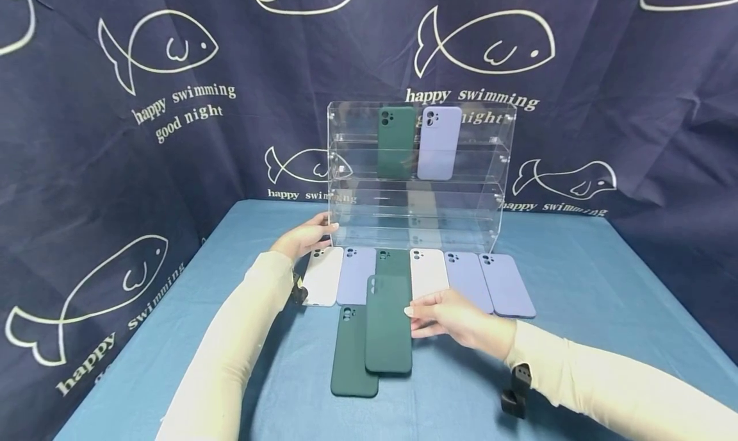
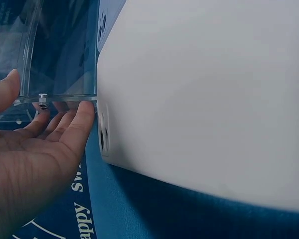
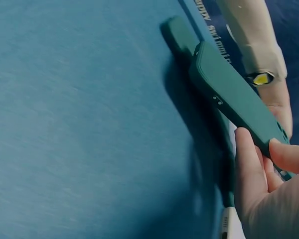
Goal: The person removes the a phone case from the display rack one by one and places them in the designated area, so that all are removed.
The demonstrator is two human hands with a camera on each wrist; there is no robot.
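Observation:
My right hand pinches a dark green phone case by its right edge, thumb on the face and fingers behind. That case is held above the table; in the right wrist view the raised case is tilted. Beneath it, partly covered, lies another green phone case. At the lower left edge of a clear acrylic display rack, my left hand grips the side panel; the left wrist view shows thumb and fingers on opposite sides of it. Close by that hand lies a white phone case.
A row of several cases lies before the rack, including lilac, green and white ones. On the rack's upper part stand a green case and a lilac case. Dark blue fish-print cloth hangs behind the blue table.

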